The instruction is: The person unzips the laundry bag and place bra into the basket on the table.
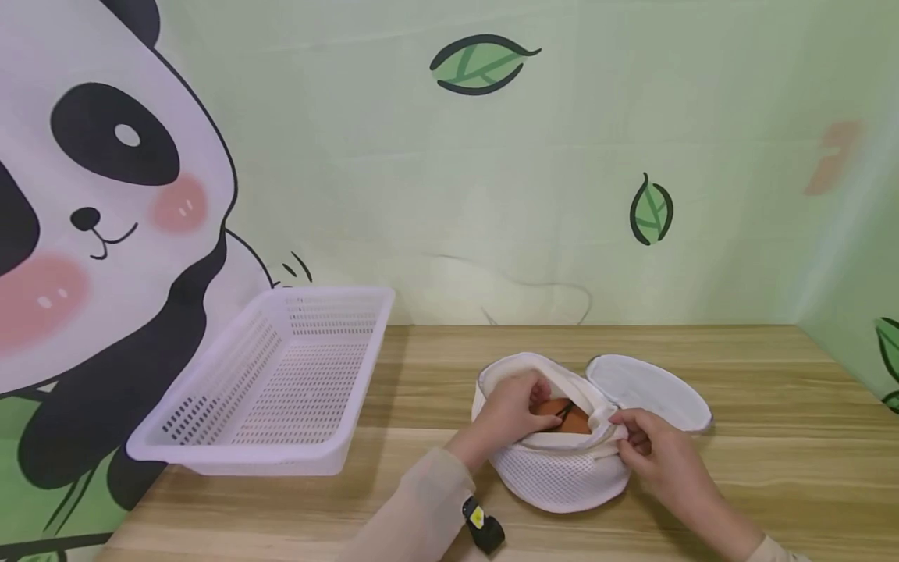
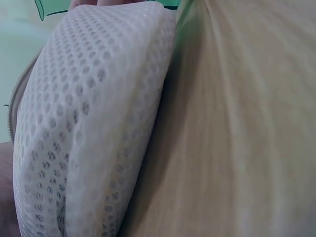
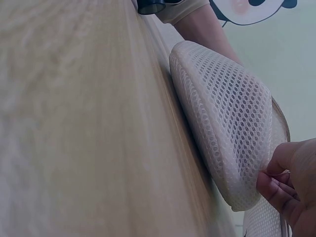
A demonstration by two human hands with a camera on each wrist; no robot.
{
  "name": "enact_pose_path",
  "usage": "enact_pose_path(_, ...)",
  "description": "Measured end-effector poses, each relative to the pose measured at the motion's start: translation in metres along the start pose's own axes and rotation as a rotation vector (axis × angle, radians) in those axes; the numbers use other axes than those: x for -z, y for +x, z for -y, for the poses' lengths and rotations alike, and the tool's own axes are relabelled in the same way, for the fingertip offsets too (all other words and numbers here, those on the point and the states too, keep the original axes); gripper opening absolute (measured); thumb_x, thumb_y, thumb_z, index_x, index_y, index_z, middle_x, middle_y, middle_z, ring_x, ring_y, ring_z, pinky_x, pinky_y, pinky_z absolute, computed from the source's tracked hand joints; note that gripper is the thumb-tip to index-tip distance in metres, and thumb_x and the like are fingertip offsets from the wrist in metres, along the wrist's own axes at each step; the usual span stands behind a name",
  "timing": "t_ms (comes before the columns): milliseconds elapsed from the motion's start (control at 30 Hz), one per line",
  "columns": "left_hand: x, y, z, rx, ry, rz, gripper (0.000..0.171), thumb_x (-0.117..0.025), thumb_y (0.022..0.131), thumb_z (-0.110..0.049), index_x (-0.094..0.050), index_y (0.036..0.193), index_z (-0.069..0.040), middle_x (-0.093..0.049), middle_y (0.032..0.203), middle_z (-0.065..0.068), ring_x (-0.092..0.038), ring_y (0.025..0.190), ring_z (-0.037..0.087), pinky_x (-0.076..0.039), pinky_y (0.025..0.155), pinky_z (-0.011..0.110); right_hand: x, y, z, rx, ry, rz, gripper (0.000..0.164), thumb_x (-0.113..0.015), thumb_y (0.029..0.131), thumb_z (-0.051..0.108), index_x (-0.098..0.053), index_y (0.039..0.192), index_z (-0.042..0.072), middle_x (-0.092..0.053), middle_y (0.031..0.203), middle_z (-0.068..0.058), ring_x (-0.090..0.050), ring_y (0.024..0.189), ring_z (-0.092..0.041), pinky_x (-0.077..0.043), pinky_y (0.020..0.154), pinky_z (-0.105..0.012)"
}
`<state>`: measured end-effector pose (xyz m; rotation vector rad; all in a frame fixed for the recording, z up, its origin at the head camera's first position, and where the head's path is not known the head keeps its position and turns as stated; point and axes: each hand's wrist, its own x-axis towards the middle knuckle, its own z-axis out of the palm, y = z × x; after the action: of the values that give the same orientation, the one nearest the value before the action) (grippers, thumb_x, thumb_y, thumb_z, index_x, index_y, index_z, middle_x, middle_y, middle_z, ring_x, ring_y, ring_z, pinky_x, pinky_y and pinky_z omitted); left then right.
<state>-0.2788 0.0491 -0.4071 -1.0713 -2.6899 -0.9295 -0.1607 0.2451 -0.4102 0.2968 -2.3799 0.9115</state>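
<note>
A round white mesh laundry bag with a zippered rim stands on the table, its lid folded back to the right. Inside lies a brown item with a thin black strap across it; its kind does not show. My left hand reaches over the rim into the bag, gripping the left end of the brown item between thumb and curled fingers. At the bag's right side my right hand pinches the rim. The right wrist view shows those right fingertips at the mesh edge.
To the left stands a white plastic basket with slotted walls. The wooden table meets a green wall covering printed with a panda and leaves. A black strap with a yellow mark sits at my left wrist.
</note>
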Motion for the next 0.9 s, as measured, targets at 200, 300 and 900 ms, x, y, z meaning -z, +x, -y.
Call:
enact_pose_path(200,0.0003,-0.0024,-0.0001,-0.024,0.074,-0.014,0.032,-0.080,0.077,-0.028,-0.059,0.096,-0.012,-0.066,0.092,-0.002,-0.056,0.081,0.005,-0.044,0.074,0.013,0.0000,0.0006,0.0007,-0.019,0.011,0.018,0.027,-0.068,0.073,-0.013,-0.066,0.098,-0.001,-0.065,0.079,-0.001,-0.049,0.072,0.010,-0.050,0.057,-0.016)
enact_pose_path(300,0.0008,-0.0030,-0.0011,-0.027,0.122,-0.017,0.033,-0.080,0.076,-0.030,-0.059,0.095,-0.013,-0.066,0.091,-0.003,-0.056,0.080,0.006,-0.044,0.074,0.014,0.0000,0.0011,-0.0004,-0.020,0.012,0.018,0.027,-0.068,0.073,-0.012,-0.066,0.098,0.000,-0.065,0.079,-0.001,-0.049,0.072,0.010,-0.050,0.057,-0.017)
enact_pose_path(900,0.0013,-0.0058,-0.0085,-0.040,0.150,0.004,0.030,-0.077,0.080,-0.028,-0.066,0.105,-0.015,-0.069,0.096,-0.005,-0.060,0.091,0.007,-0.042,0.086,0.020,0.0000,0.0002,-0.0015,-0.041,0.031,0.006,0.027,-0.067,0.072,-0.013,-0.066,0.095,0.003,-0.063,0.076,0.001,-0.048,0.069,0.011,-0.048,0.055,-0.014)
